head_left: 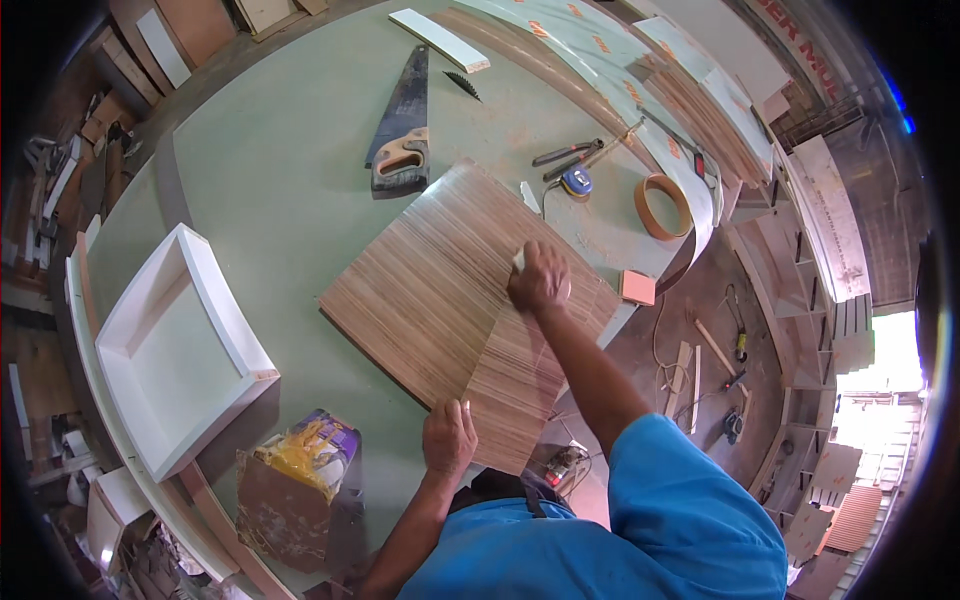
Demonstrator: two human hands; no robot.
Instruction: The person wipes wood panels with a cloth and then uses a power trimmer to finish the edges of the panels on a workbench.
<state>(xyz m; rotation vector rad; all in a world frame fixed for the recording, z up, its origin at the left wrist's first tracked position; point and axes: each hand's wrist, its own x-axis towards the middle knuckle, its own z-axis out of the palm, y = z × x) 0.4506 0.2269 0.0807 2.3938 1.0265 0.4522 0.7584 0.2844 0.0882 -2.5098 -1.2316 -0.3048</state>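
Observation:
A brown wood-grain board (420, 270) lies at a slant on the pale green table before me. Its near right part (525, 375) looks lighter, with the grain running another way; whether that is a separate piece I cannot tell. My right hand (540, 277) is closed over the board, pressing a small white thing (519, 260) against its face. Most of that white thing is hidden under the fingers. At the board's near edge, my left hand (450, 437) is closed with the fingertips on the rim.
Beyond the board lie a handsaw (402, 130), pliers (565, 155), a blue tape measure (577, 181) and an edge-banding roll (662, 207). A pink block (637, 288) sits by the right corner. Left are a white open box frame (245, 335) and a worn carton (285, 510).

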